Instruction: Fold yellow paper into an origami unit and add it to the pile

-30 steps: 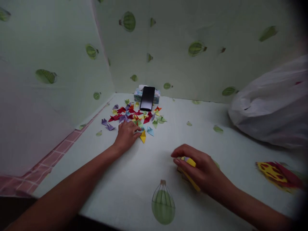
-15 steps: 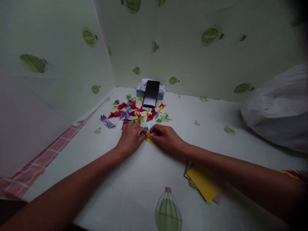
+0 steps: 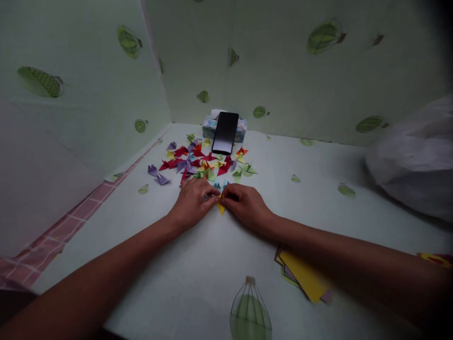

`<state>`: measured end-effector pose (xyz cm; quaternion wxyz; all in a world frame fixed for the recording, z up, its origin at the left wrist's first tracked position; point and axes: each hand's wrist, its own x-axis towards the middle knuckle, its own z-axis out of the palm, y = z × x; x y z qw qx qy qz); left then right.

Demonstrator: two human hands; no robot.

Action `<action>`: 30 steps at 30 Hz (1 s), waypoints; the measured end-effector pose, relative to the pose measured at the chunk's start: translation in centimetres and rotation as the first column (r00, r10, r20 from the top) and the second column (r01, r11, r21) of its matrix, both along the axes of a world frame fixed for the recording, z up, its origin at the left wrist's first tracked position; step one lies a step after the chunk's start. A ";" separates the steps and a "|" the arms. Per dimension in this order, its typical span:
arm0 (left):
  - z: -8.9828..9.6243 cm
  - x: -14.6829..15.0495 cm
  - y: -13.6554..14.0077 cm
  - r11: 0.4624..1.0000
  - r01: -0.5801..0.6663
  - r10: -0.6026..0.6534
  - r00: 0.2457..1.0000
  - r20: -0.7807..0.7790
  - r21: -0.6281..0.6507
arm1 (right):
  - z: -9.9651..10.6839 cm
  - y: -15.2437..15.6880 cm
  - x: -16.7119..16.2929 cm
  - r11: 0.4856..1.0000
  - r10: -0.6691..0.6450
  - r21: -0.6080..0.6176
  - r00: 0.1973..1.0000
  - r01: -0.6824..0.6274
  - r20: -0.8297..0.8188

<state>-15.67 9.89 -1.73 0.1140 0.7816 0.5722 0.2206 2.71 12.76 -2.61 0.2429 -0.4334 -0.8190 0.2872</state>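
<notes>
A small piece of folded yellow origami paper (image 3: pixel 222 209) is pinched between my two hands, with one pointed end toward me. My left hand (image 3: pixel 194 199) grips its left side between thumb and index finger. On the right side, my right hand (image 3: pixel 245 202) holds it with thumb and curled fingers; the fingers hide most of the paper. Just beyond my fingertips lie several folded paper birds (image 3: pixel 184 165) in red, purple, yellow, green, orange and blue.
A dark phone (image 3: pixel 225 133) leans on a tissue box (image 3: pixel 241 129) by the wall. A stack of origami sheets (image 3: pixel 304 278), yellow on top, lies under my right forearm. A white plastic bag (image 3: pixel 414 160) sits at the right. Pink checked edging (image 3: pixel 81 208) runs along the left.
The yellow paper has turned slightly, its point now facing more straight toward me. Both hands keep their pinch on it. The camera view has shifted a little.
</notes>
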 end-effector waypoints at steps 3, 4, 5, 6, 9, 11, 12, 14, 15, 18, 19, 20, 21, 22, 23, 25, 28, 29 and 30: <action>-0.1 0.0 0.0 1.000 0.006 -0.006 1.000 0.007 0.006 | 0.1 -0.1 0.0 1.000 0.008 -0.011 1.000 -0.008 -0.001; -0.1 0.1 0.0 1.000 0.003 -0.003 1.000 0.010 0.008 | 0.2 -0.1 0.0 1.000 0.010 -0.011 1.000 -0.010 -0.003; -0.1 0.1 0.0 1.000 0.000 0.000 1.000 0.014 0.009 | 0.2 -0.2 0.0 1.000 0.011 -0.012 1.000 -0.011 -0.006; -0.1 0.1 0.0 1.000 -0.001 0.001 1.000 0.017 0.008 | 0.2 -0.2 0.0 1.000 0.011 -0.013 1.000 -0.011 -0.009; -0.1 0.1 0.0 1.000 0.003 -0.003 1.000 0.026 -0.001 | 0.3 -0.2 0.1 1.000 0.015 -0.013 1.000 -0.015 -0.006; -0.1 0.1 0.0 1.000 0.006 -0.005 0.999 0.032 -0.008 | 0.3 -0.1 0.1 1.000 0.023 0.002 1.000 -0.023 0.004; -0.1 0.0 0.0 1.000 0.006 -0.005 0.999 0.037 -0.012 | 0.3 -0.1 0.1 1.000 0.024 0.012 1.000 -0.024 0.010; -0.1 0.0 0.1 1.000 0.008 -0.007 0.999 0.051 -0.026 | 0.2 -0.1 0.1 0.999 0.024 0.026 1.000 -0.024 0.019; -0.1 -0.1 0.1 0.999 0.011 -0.009 0.998 0.059 -0.032 | 0.2 -0.1 0.1 0.999 0.026 0.031 0.999 -0.027 0.022; -0.2 -0.1 0.1 0.999 0.016 -0.013 0.996 0.083 -0.038 | 0.1 -0.1 0.1 0.999 0.036 0.041 0.999 -0.036 0.015; -0.2 -0.1 0.1 0.999 0.020 -0.017 0.996 0.089 -0.035 | 0.1 -0.1 0.1 0.998 0.039 0.044 0.999 -0.040 0.012; -0.2 -0.2 0.1 0.999 0.026 -0.023 0.995 0.092 -0.030 | 0.0 -0.2 0.1 0.998 0.040 0.048 0.999 -0.040 0.012; -0.2 -0.2 0.1 0.999 0.032 -0.030 0.995 0.095 -0.025 | 0.0 -0.2 0.1 0.998 0.041 0.051 0.999 -0.041 0.013; -0.2 -0.1 0.0 0.999 0.039 -0.036 0.995 0.097 -0.021 | 0.0 -0.2 0.1 0.998 0.041 0.055 0.999 -0.042 0.016; -0.2 -0.1 0.0 0.999 0.042 -0.040 0.994 0.101 -0.019 | 0.0 -0.2 0.1 0.997 0.042 0.059 0.999 -0.043 0.019; -0.2 -0.1 0.0 0.999 0.039 -0.036 0.993 0.110 -0.023 | -0.1 -0.2 0.2 0.997 0.042 0.069 0.999 -0.043 0.021; -0.2 -0.2 -0.1 0.999 0.036 -0.031 0.993 0.115 -0.038 | -0.1 -0.2 0.2 0.996 0.045 0.082 0.999 -0.047 0.025; -0.1 -0.2 -0.1 0.998 0.043 -0.037 0.992 0.118 -0.042 | -0.1 -0.2 0.2 0.995 0.048 0.083 0.999 -0.050 0.027; -0.1 -0.2 -0.1 0.998 0.053 -0.047 0.991 0.123 -0.046 | -0.1 -0.2 0.3 0.995 0.051 0.084 0.998 -0.053 0.027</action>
